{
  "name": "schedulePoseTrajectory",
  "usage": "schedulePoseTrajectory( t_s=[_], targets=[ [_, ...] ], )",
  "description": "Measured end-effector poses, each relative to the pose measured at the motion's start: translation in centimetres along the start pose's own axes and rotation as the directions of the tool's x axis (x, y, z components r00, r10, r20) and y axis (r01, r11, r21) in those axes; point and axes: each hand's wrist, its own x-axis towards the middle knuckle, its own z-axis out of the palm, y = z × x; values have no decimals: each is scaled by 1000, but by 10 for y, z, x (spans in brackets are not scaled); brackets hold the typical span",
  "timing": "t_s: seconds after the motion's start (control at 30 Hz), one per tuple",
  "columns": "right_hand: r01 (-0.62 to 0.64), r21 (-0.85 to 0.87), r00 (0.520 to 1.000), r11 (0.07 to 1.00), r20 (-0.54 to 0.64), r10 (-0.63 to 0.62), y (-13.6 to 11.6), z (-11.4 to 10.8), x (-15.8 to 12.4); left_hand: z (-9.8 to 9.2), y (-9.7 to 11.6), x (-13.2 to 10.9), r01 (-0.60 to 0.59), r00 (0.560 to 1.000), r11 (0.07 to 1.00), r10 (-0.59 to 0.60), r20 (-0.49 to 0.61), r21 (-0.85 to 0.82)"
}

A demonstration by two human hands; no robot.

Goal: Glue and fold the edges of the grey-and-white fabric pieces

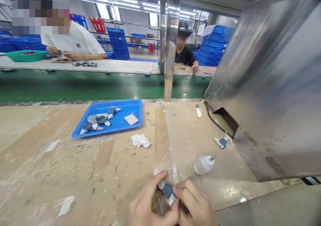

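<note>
Both of my hands meet at the bottom edge of the picture over the wooden bench. My left hand (147,204) and my right hand (194,202) pinch one small grey-and-blue part (167,190) between their fingertips. Under it lies a dark round patch on the bench. A small white squeeze bottle (203,164) lies on its side just beyond my right hand. A crumpled white cloth (140,140) lies further out.
A blue tray (125,127) holds several similar grey-and-blue parts and a white card. One more part (221,142) lies by a large metal housing (271,85) on the right. Beyond a green conveyor belt (87,85), two other people sit working.
</note>
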Motion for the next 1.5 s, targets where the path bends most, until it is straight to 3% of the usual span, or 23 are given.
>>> schedulePoseTrajectory(
  t_s=[0.1,0.43,0.9,1.17,1.5],
  targets=[
    [48,11,996,999,78,-49,-4,-12,6,-2,5,3,41,998,999,-41,44,-15],
    [22,76,993,997,111,-30,-9,-19,5,-5,13,2,21,1000,999,-22,-7,-46],
    [35,80,998,996,52,-39,-13,-24,9,-5,22,6,-13,999,997,10,-33,-73],
    [21,68,996,997,87,-27,-13,-26,8,-9,22,9,-2,1000,996,1,-17,-88],
    [60,33,998,998,-14,-60,-12,-30,5,-2,37,3,-100,987,995,100,-123,10]
  ],
)
